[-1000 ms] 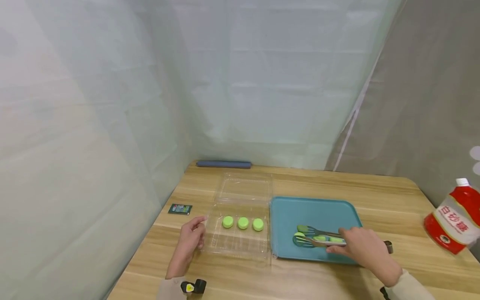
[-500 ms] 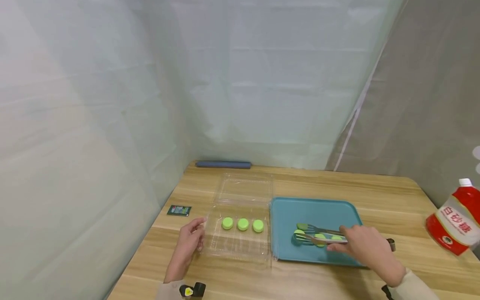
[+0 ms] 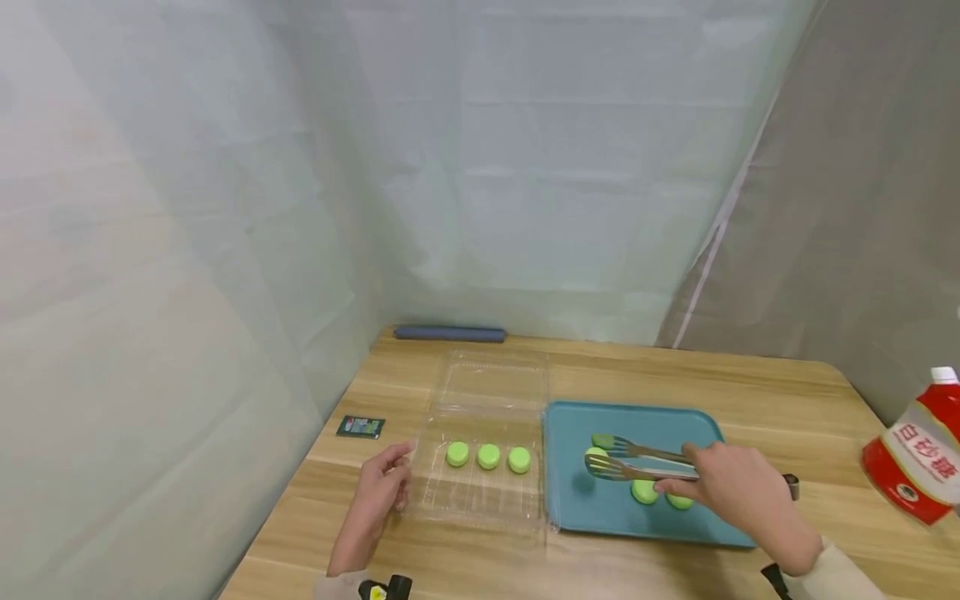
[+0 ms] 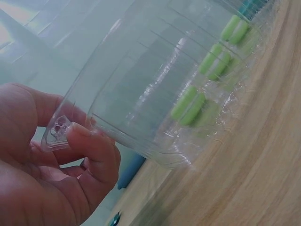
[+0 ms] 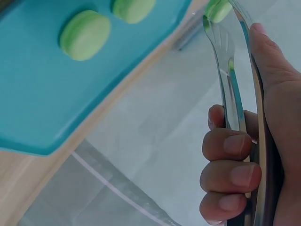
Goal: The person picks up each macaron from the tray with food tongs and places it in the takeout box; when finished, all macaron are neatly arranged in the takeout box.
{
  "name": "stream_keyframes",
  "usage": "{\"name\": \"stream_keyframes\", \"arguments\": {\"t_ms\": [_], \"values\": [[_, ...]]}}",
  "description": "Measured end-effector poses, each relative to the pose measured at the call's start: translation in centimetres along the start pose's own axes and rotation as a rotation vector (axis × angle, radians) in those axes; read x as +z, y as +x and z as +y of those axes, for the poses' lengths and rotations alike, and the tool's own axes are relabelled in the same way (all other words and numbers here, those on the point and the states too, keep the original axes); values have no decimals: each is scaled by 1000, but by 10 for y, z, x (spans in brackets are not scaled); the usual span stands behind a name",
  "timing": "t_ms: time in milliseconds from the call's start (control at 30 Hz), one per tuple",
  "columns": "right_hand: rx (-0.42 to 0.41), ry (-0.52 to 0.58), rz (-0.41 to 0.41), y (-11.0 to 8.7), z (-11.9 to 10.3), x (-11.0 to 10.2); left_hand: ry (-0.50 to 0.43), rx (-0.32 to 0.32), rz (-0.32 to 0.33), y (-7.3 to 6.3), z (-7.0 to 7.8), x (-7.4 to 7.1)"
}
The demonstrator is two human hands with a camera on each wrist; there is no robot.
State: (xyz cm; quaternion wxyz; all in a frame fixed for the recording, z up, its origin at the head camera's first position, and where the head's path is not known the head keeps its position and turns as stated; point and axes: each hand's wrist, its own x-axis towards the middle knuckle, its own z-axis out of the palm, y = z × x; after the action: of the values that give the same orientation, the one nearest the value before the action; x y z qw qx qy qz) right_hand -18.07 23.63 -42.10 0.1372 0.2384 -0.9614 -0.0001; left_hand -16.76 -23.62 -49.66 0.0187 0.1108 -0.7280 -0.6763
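My left hand [image 3: 380, 479] pinches the left edge of a clear plastic clamshell box [image 3: 474, 492], its lid folded back. Three green macarons stand in a row inside; the middle macaron [image 3: 488, 457] shows plainly. Over the teal tray [image 3: 573, 508], my right hand [image 3: 746, 493] grips metal serving tongs [image 3: 648, 472] with slotted ends. A green macaron [image 5: 217, 10] sits between the tong tips, apart from the tray. Two more macarons lie on the tray under the tongs, the left one [image 3: 643, 492] beside the right one [image 3: 680, 502].
Right of the tray stands a red and white sugar bag [image 3: 918, 450] with a white cap. A small dark green packet [image 3: 361, 427] lies left of the box. A blue roll [image 3: 450, 333] rests along the table's back edge, before hanging cloth.
The tongs have risen from the tray with the macaron between their tips, uncovering more of the two macarons beneath. My left hand keeps its hold on the box edge.
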Motion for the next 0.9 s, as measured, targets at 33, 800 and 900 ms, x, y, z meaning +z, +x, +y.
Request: {"name": "stream_keyframes", "arguments": {"t_ms": [33,800,900], "values": [[0,0,2,1,0,-1,0,-1,0,-1,0,0],[-71,33,62,35,-35,-15,-11,30,-8,-1,-1,0],[-79,38,69,41,-41,-15,-14,29,-8,-1,-1,0]]}}
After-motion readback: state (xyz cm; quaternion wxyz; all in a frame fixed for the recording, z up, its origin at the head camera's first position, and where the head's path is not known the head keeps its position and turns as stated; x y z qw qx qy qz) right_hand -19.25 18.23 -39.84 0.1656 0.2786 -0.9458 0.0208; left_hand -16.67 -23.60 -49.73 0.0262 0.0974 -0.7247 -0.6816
